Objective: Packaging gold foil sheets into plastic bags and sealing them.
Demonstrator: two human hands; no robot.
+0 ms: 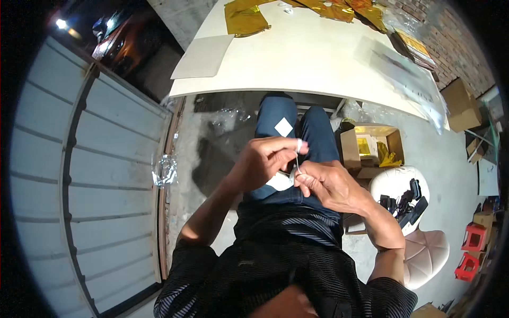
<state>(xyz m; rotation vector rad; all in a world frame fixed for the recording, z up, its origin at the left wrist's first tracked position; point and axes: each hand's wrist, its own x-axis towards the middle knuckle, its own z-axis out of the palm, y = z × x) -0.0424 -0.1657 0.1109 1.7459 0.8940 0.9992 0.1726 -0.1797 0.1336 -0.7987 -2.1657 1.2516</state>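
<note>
Above my lap, my left hand (268, 160) has its index finger stretched out to the right, with a thin white strip (299, 146) looped about it near the tip. Its thumb and other fingers are curled in below. From that finger the strip runs down to my right hand (331, 183), which pinches its lower end between thumb and fingertips. Under the hands, a white piece (279, 182) lies on my lap, partly hidden by them. A small white diamond-shaped piece (283, 127) rests flat on my left thigh.
Ahead stands a white table (286, 61) with gold film pieces (246, 18), a grey sheet (202, 57) and clear plastic bags (408, 79). To the right are an open cardboard box (395, 139) and a white stool (382, 183) bearing black devices. A metal door (114, 185) borders the left.
</note>
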